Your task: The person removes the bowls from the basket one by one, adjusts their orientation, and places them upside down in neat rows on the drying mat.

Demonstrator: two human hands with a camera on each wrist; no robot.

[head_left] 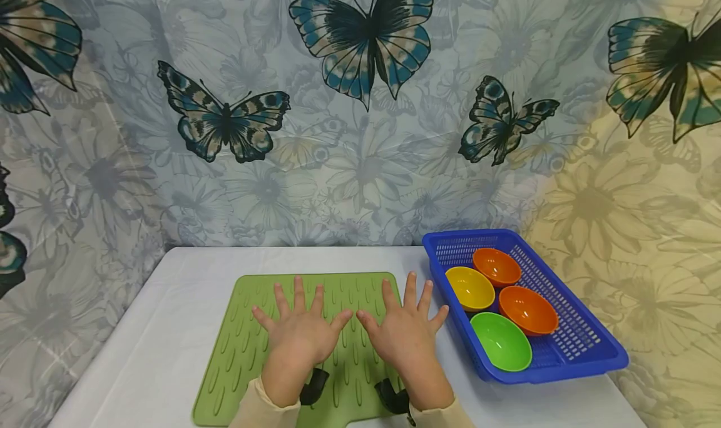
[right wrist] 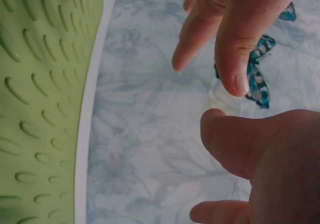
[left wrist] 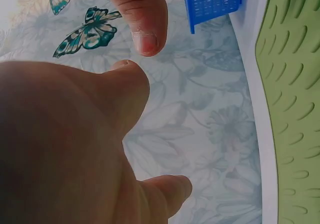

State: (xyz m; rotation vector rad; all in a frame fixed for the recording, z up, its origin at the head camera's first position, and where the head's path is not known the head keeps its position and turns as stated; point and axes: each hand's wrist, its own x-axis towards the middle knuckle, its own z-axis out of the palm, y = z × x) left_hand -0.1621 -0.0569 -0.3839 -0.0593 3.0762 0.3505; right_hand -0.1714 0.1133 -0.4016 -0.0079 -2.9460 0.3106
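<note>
Both hands are held over a green textured mat [head_left: 225,353] with their fingers spread and nothing in them. My left hand [head_left: 304,334] is over the mat's middle, its thumb pointing right. Close beside it, my right hand [head_left: 405,334] is over the mat's right side, thumb pointing left. The two thumb tips nearly meet with a small gap between them. In the left wrist view the left hand [left wrist: 65,134] appears large, near the other thumb. The right wrist view has the right hand [right wrist: 285,159] below the left thumb.
Right of the mat stands a blue plastic basket [head_left: 586,375]. It holds a yellow bowl [head_left: 470,289], a green bowl [head_left: 501,341], an orange bowl [head_left: 528,310] and another orange bowl [head_left: 497,266]. A white cloth [head_left: 141,353] covers the table; a butterfly-print curtain [head_left: 360,184] hangs behind.
</note>
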